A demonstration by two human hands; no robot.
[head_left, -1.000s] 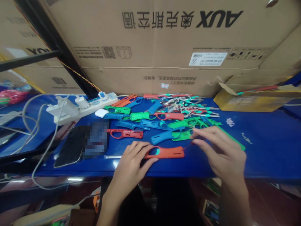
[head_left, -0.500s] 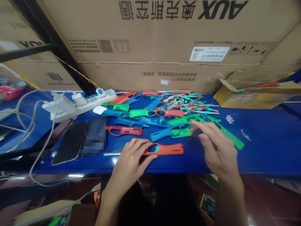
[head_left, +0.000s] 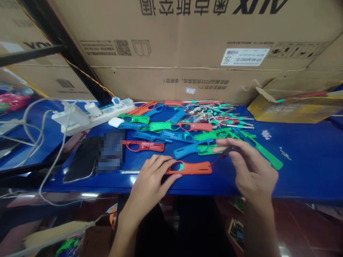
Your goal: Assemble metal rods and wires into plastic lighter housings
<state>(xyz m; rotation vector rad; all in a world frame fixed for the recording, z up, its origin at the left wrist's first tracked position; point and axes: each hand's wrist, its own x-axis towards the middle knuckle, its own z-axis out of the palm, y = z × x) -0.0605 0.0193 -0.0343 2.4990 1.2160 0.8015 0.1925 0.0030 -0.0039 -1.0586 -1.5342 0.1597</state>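
My left hand (head_left: 152, 180) presses an orange long-necked lighter (head_left: 197, 167) against the blue tabletop, fingers closed about its trigger-loop end. The metal tube (head_left: 130, 172) of the lighter sticks out to the left from under that hand. A screwdriver (head_left: 223, 155), with a thin shaft and a dark handle partly hidden by fingers, is gripped in my right hand (head_left: 253, 171). Its tip meets the right end of the orange casing. Just behind lie a blue lighter casing (head_left: 184, 150) and a red casing half (head_left: 147, 145).
Several green and blue casing halves and a heap of metal lighter tubes with wires (head_left: 214, 114) lie farther back. A power strip (head_left: 104, 116) and a dark phone (head_left: 81, 159) are at left. An open carton (head_left: 297, 110) stands at right, before a big cardboard box (head_left: 171, 53).
The camera view has shifted slightly. Both hands keep their holds on the lighter and the screwdriver; the right hand's fingers have turned a little around the handle.
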